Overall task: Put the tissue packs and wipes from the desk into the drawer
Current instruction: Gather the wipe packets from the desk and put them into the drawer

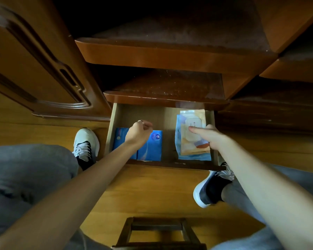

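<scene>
Head view: I see right hand (210, 137) pinching wipes pack (192, 136), seating it in drawer (114, 123); left hand (138, 131) loosely curled, empty, above blue tissue packs (152, 147).

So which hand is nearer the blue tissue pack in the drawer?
Left. The left hand hovers loosely curled right above the blue tissue pack; the right hand rests across the drawer on the wipes pack.

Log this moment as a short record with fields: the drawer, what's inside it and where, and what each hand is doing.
drawer: pulled open
left side of drawer: blue tissue packs, lying flat
right side of drawer: wipes packs, stacked, top one with a white flip lid
left hand: loosely curled above the tissue packs, holding nothing visible
right hand: resting on the top wipes pack, thumb across the lid; whether it grips is unclear
</scene>
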Available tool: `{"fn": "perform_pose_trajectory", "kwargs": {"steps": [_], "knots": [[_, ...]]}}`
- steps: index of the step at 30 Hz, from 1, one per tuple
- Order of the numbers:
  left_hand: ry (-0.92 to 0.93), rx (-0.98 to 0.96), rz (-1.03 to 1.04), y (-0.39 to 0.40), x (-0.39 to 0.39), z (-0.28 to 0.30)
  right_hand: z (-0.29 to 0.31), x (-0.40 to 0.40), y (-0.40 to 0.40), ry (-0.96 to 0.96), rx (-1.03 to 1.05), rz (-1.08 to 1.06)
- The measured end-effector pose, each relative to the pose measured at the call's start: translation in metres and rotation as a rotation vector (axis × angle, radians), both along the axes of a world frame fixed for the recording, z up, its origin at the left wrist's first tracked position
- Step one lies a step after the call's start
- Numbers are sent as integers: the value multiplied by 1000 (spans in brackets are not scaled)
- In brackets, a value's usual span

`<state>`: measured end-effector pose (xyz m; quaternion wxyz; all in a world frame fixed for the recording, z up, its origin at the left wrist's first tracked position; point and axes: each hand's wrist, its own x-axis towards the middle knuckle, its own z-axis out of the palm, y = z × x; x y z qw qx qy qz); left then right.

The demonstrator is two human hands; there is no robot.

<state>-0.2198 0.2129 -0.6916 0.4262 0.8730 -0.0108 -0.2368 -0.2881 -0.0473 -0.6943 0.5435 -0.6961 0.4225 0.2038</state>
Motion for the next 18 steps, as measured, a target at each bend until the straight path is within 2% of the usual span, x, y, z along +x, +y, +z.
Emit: {"fn": "perform_pose_trajectory", "kwargs": {"steps": [5, 10, 13, 15, 17, 18], "knots": [[-111, 176, -294, 2, -9, -13, -26, 13, 23, 81, 24, 38], [-112, 224, -423, 8, -13, -21, -46, 16, 41, 197, 87, 224], [-74, 242, -437, 7, -12, -24, -50, 20, 49, 285, 10, 302], [-68, 246, -447, 6, -12, -27, -53, 21, 52, 301, -120, 324], [-74, 254, -458, 5, -8, -29, -58, 23, 51, 255, -235, 281], [-78, 262, -465, 5, -6, -30, -61, 24, 48, 236, -225, 227]]}}
